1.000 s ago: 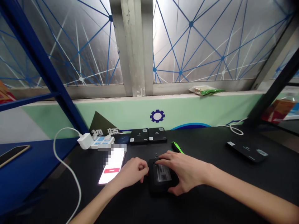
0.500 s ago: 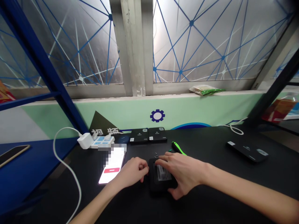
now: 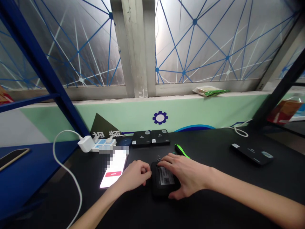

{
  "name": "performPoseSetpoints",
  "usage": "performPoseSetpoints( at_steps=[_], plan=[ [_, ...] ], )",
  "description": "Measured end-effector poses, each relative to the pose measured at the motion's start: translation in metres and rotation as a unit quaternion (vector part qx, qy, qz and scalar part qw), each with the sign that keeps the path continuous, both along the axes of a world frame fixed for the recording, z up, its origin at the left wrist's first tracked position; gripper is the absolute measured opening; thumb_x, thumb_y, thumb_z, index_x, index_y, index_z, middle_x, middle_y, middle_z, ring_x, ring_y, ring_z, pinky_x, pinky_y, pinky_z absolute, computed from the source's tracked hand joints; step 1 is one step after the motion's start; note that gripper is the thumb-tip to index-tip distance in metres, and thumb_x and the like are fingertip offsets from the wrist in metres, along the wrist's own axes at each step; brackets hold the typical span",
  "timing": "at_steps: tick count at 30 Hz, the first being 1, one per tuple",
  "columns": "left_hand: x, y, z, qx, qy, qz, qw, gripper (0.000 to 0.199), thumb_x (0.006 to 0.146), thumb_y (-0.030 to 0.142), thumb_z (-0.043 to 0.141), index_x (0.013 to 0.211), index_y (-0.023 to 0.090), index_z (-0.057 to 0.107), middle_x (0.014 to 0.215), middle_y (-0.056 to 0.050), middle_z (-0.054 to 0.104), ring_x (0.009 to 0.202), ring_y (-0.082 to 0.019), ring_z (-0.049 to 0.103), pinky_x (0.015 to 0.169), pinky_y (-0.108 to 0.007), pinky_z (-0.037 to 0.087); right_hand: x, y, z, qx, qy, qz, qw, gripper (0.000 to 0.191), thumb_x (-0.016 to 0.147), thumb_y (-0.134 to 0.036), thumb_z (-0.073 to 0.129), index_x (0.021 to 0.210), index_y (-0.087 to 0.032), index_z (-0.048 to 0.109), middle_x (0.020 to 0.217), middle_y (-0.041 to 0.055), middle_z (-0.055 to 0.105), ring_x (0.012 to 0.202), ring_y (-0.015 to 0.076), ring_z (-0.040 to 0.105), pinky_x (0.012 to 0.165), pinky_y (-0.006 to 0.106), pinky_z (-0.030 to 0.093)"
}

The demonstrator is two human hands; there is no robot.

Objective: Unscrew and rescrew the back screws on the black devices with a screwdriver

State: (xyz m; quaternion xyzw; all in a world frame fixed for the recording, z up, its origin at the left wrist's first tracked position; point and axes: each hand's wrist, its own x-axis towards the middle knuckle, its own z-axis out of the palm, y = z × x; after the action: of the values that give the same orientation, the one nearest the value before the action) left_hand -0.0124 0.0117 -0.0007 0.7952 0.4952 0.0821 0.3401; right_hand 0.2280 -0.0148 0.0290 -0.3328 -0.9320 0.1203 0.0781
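the black box: a thick, dark, rounded box (image 3: 156,187) lies flat on a black tabletop (image 3: 214,208), directly before the person, a printed label (image 3: 166,178) facing up and partly covered by fingers.
right hand: the right hand (image 3: 187,173) spreads wide over the box, fingers across its far part and thumb low at its near right side; whether it grips firmly or merely rests there cannot be told.
left hand: the left hand (image 3: 137,173) sits at the box's left edge, fingers curled inward; whether anything is pinched inside cannot be seen.
small metal bits: a few tiny pieces (image 3: 159,157), too small to make out clearly, lie just beyond the box's far edge.
green tool: a green-and-black handle (image 3: 182,150) lies behind the right hand, its far end hidden.
lit phone: a phone (image 3: 114,174) with a bright screen and red button lies left of the left hand.
power corner: a white charger (image 3: 86,144) is plugged into a white-and-blue power strip (image 3: 105,145), trailing a white cable (image 3: 71,170).
flat black cases: two (image 3: 151,138) stand side by side against the wall; another (image 3: 252,154) lies well apart at right.
windowsill: a green-and-white packet (image 3: 210,91) rests beneath patterned glass (image 3: 205,44).
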Motion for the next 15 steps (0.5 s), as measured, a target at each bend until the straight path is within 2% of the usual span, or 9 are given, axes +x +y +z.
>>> performPoseSetpoints(
  at_steps=[7,15],
  plan=[
    [0.0008,0.0010,-0.0004,0.000,0.005,0.005,1.000,0.022,0.084,0.032,0.048,0.068,0.021,0.059,0.052,0.004,0.062,0.048,-0.014,0.055,0.052,-0.022,0.037,-0.0019,0.0063,-0.0025,0.003,0.018,-0.001,1.000,0.083,0.057,-0.053,0.079,0.126,-0.014,0.054,0.108,0.0127,0.058,0.097,0.0308,0.055,0.086,0.044,0.048],
    [0.0015,-0.0007,-0.0010,0.006,0.007,0.013,1.000,0.023,0.084,0.033,0.048,0.068,0.021,0.060,0.052,0.004,0.061,0.050,-0.014,0.057,0.053,-0.022,0.037,0.0010,0.0083,-0.0030,-0.023,0.043,-0.010,0.999,0.086,0.058,-0.052,0.078,0.131,-0.015,0.051,0.110,0.0127,0.060,0.098,0.0308,0.056,0.086,0.042,0.047]
  ],
)
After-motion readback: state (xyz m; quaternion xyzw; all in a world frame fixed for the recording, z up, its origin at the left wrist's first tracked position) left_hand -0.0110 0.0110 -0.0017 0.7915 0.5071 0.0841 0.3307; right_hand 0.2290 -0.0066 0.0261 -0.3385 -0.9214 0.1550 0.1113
